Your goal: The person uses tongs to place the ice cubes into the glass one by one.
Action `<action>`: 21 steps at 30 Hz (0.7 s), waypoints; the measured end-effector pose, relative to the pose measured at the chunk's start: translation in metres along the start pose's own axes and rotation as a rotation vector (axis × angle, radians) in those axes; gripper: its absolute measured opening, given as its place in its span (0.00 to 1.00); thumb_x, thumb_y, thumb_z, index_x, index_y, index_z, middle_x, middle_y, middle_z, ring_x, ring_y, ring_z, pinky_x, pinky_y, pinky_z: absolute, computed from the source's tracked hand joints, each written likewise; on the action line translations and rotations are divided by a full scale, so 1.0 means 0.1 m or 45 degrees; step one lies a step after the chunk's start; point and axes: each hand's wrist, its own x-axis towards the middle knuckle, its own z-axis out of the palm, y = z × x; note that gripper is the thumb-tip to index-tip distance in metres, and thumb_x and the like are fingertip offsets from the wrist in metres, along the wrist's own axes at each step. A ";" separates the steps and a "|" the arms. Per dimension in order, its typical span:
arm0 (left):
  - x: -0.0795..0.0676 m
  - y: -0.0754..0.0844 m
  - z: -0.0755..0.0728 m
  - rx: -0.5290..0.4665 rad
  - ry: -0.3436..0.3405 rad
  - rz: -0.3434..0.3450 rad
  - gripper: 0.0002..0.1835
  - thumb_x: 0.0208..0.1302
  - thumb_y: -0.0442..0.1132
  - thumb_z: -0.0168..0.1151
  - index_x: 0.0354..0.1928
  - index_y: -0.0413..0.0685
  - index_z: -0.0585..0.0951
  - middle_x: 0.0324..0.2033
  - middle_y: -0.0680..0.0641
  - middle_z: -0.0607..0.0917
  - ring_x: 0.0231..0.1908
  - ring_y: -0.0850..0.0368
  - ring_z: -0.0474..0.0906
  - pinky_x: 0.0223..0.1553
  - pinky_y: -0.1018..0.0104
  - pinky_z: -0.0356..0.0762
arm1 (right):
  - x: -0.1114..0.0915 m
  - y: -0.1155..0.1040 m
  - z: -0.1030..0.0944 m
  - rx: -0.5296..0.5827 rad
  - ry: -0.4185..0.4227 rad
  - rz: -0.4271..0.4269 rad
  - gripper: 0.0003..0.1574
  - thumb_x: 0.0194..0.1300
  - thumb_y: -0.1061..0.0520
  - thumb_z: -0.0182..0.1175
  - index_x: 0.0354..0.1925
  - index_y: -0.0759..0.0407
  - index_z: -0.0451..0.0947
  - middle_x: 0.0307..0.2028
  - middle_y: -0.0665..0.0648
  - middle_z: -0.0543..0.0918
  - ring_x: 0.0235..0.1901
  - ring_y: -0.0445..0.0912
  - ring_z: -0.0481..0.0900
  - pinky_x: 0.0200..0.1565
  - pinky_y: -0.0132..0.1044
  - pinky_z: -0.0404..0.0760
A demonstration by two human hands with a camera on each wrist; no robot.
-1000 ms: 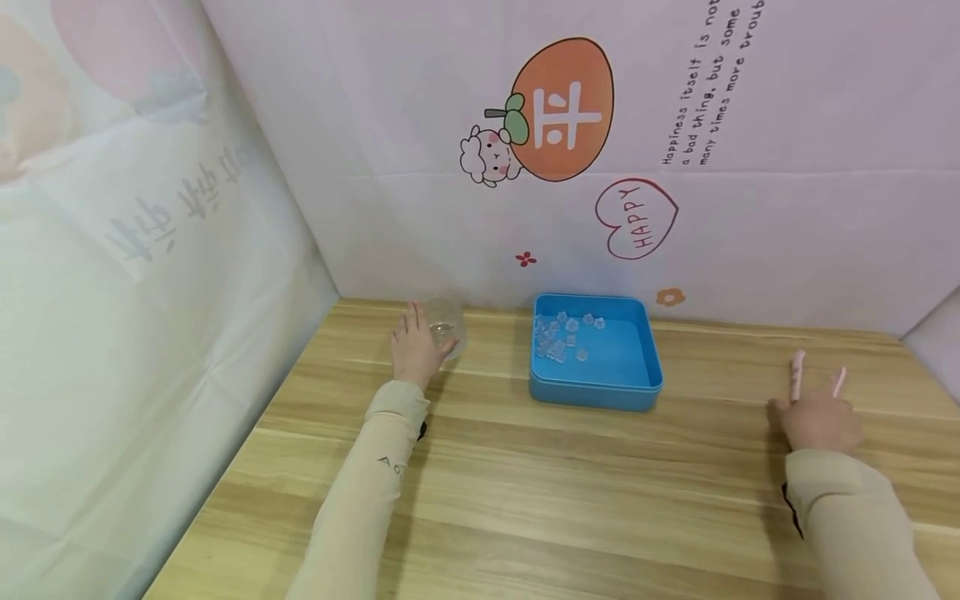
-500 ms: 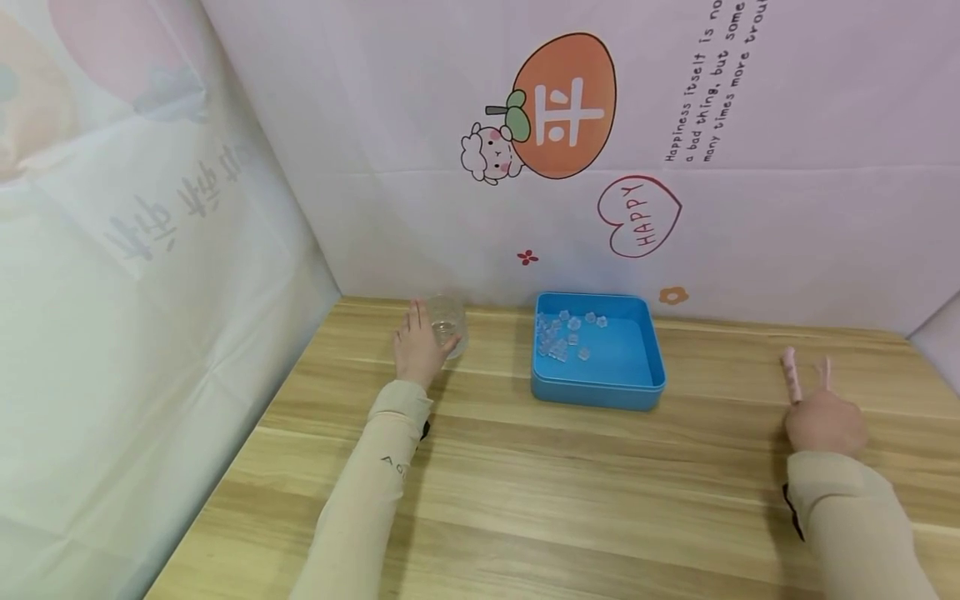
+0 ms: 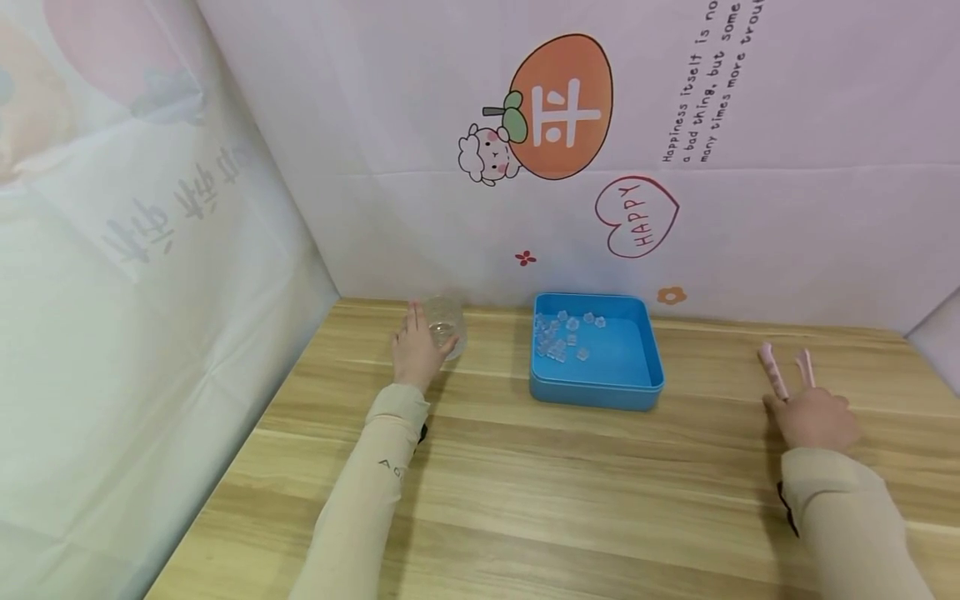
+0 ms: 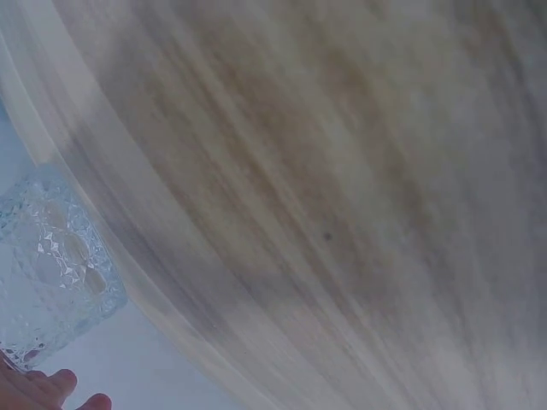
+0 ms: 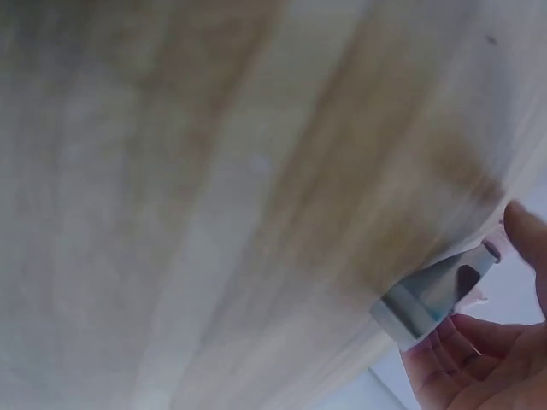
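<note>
At the back left of the table, my left hand (image 3: 417,346) holds a clear cup (image 3: 447,314), fingers along its left side and thumb on its right. Its faceted wall fills the left edge of the left wrist view as a clear textured cup (image 4: 55,265). Over on the right, my right hand (image 3: 817,421) grips a pair of pink tongs (image 3: 772,371), their two arms spread apart and pointing to the back. The right wrist view shows the tongs' bent metal end (image 5: 427,299) between thumb and fingers. Nothing is between the tong tips.
Between the hands stands a shallow blue box (image 3: 596,398), with several small clear pieces (image 3: 555,346) gathered mostly at its left side. The wooden table (image 3: 600,500) meets a printed cloth wall (image 3: 420,233) just behind the box and cup. Another cloth hangs at the left.
The tongs have swung to the left, their tips now nearer the blue box. My left hand and the cup stay in place.
</note>
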 end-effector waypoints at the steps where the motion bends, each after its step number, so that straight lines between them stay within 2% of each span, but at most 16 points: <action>1: 0.00 -0.01 0.01 0.002 0.002 0.002 0.51 0.63 0.61 0.55 0.74 0.39 0.43 0.75 0.40 0.47 0.72 0.42 0.53 0.70 0.43 0.55 | 0.01 0.00 0.01 -0.003 -0.001 0.011 0.48 0.69 0.36 0.45 0.42 0.88 0.68 0.37 0.83 0.70 0.34 0.68 0.76 0.26 0.47 0.74; 6: -0.01 -0.03 0.03 -0.005 0.015 0.009 0.52 0.62 0.61 0.55 0.74 0.38 0.43 0.75 0.40 0.46 0.71 0.41 0.56 0.69 0.42 0.57 | -0.03 -0.07 -0.03 -0.009 -0.018 0.044 0.44 0.70 0.43 0.47 0.48 0.90 0.62 0.39 0.83 0.71 0.36 0.69 0.77 0.28 0.48 0.76; 10: -0.03 0.00 0.02 -0.015 0.010 0.017 0.52 0.62 0.61 0.56 0.74 0.38 0.43 0.75 0.40 0.46 0.71 0.41 0.55 0.69 0.41 0.56 | -0.07 -0.09 -0.06 0.000 -0.007 0.023 0.37 0.70 0.49 0.48 0.45 0.90 0.63 0.33 0.80 0.72 0.32 0.66 0.76 0.28 0.48 0.76; 13: -0.05 0.02 0.02 -0.008 0.009 0.021 0.52 0.62 0.61 0.56 0.74 0.39 0.43 0.75 0.41 0.46 0.71 0.42 0.55 0.69 0.41 0.56 | -0.07 -0.07 -0.06 0.069 0.014 0.029 0.34 0.69 0.51 0.48 0.44 0.88 0.62 0.33 0.79 0.68 0.31 0.65 0.73 0.29 0.50 0.75; 17: -0.06 0.03 0.03 0.022 0.011 0.030 0.52 0.62 0.62 0.55 0.74 0.40 0.42 0.75 0.41 0.46 0.71 0.42 0.55 0.69 0.43 0.57 | -0.06 -0.06 -0.07 0.220 0.075 0.021 0.33 0.70 0.51 0.46 0.46 0.86 0.60 0.38 0.80 0.64 0.30 0.66 0.70 0.28 0.52 0.74; 21: -0.07 0.05 0.04 0.033 0.011 0.038 0.52 0.62 0.63 0.54 0.74 0.40 0.42 0.75 0.42 0.46 0.71 0.43 0.55 0.69 0.44 0.57 | -0.07 -0.09 -0.13 0.271 0.194 -0.093 0.32 0.69 0.51 0.50 0.48 0.84 0.63 0.37 0.81 0.67 0.28 0.67 0.72 0.22 0.49 0.72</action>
